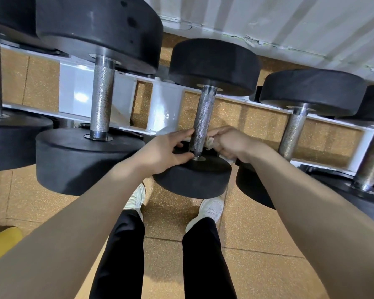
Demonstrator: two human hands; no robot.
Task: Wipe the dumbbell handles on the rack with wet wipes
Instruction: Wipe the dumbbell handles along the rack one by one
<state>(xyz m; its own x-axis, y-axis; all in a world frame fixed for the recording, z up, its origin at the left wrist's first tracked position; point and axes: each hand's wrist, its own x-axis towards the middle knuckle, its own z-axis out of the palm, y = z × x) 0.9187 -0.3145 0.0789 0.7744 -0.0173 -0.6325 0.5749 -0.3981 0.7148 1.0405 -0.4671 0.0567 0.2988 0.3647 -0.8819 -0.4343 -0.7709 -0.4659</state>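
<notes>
My right hand (227, 143) pinches a crumpled wipe (209, 143) against the lower end of the middle dumbbell's handle (201, 124) on the white rack (162, 113). My left hand (164, 153), fingers straight, touches the handle's other side, just above the near black weight (192, 180).

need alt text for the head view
Seen from above, the right hand presses a wipe to the near end of a dumbbell handle on a white rack; the left hand touches its other side. More dumbbells flank it.
</notes>
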